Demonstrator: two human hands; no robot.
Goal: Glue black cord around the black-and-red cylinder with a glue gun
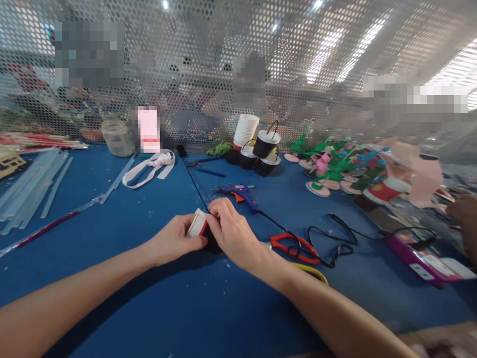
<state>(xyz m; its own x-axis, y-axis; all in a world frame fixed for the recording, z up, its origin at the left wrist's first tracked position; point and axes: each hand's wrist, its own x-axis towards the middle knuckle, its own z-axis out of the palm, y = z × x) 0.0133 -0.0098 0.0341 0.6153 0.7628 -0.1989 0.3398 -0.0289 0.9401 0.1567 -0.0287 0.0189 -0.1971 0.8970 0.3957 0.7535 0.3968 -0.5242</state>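
Observation:
A small white paper cup point(197, 223) with a red band and a black lower part lies tilted on its side between my hands. My left hand point(173, 242) is closed around its rim end, thumb along the near side. Over the dark part, my right hand point(234, 233) pinches a thin black cord point(194, 185) against the cup. That cord stretches back across the blue table to a small black bundle point(181, 150). My right fingers hide much of the cup's dark part. Just beyond my right hand lies a blue hot glue gun point(238, 192).
Red-handled scissors point(294, 247), a black cable point(335, 246) and a purple power strip point(425, 258) lie right. Stacked white cups point(246, 130) and black-wrapped cups point(266, 144) stand behind, near green craft pieces point(331, 171). White ribbon point(149, 169) and glue sticks point(33, 184) lie left. Another person's hand point(465, 219) shows right.

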